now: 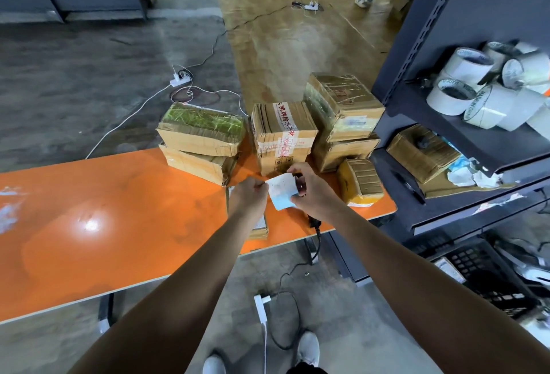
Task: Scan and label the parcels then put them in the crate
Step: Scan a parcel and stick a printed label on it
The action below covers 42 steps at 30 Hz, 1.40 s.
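Orange desk [119,225], parcels [282,132] stacked at its far right corner: left hand [248,196] and right hand [314,192] pinch a label [282,192], seemingly peeling its backing.

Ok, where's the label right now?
In the head view, the label is near the centre, pinched between the left hand and right hand above the orange table, in front of the parcel with red-printed tape.

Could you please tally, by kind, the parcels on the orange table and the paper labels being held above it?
Parcels: 7
Label: 1
Total: 8
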### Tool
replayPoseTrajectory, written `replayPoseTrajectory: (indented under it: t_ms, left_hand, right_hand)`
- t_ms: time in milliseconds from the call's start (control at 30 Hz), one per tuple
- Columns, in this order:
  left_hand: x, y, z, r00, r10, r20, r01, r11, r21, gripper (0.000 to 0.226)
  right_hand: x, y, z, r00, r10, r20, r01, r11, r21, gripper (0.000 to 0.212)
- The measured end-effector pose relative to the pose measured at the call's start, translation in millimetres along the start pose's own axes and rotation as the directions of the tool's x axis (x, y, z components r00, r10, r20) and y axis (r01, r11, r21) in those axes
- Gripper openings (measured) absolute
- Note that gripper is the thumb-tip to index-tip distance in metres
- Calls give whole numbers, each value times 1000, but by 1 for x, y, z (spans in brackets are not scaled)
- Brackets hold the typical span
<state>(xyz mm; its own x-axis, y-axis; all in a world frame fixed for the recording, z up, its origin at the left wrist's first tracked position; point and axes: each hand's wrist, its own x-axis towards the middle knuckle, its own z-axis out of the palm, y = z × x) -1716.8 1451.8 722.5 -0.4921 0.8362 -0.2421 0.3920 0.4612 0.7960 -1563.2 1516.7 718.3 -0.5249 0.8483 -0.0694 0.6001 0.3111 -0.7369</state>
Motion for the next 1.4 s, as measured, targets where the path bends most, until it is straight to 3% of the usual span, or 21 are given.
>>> replayPoseTrajectory:
  t_ms: [167, 367, 533, 667, 833, 1033, 1400]
  left_hand:
    - [13, -11, 15, 997, -78, -12, 77, 997, -28, 23]
    - [30, -33, 28, 991, -128, -40, 129, 991, 36, 26]
    - [32, -51, 26, 983, -183, -35, 182, 983, -15, 20]
    - [27, -59, 15, 976, -214, -48, 211, 975, -64, 36]
    - [24, -64, -3, 975, -218, -35, 215, 973, -84, 18]
    - [17, -81, -16, 970, -242, 11, 242, 967, -75, 17]
    - [13, -98, -23, 964, -259, 62, 264, 958, -110, 14]
  right_hand:
    - [9, 16, 12, 998, 55, -20, -58, 980, -189, 74]
    - [25, 46, 36, 994, 104, 15, -93, 942, -321, 50]
    - [29, 63, 60, 994, 92, 56, -71, 950, -305, 35]
    - [31, 61, 69, 987, 74, 141, -39, 971, -235, 39]
    - [29, 39, 70, 996, 93, -10, -93, 978, -189, 16]
    - [18, -1, 82, 982, 154, 113, -158, 987, 26, 24]
    - [14, -18, 101, 959, 262, 108, -256, 965, -62, 21]
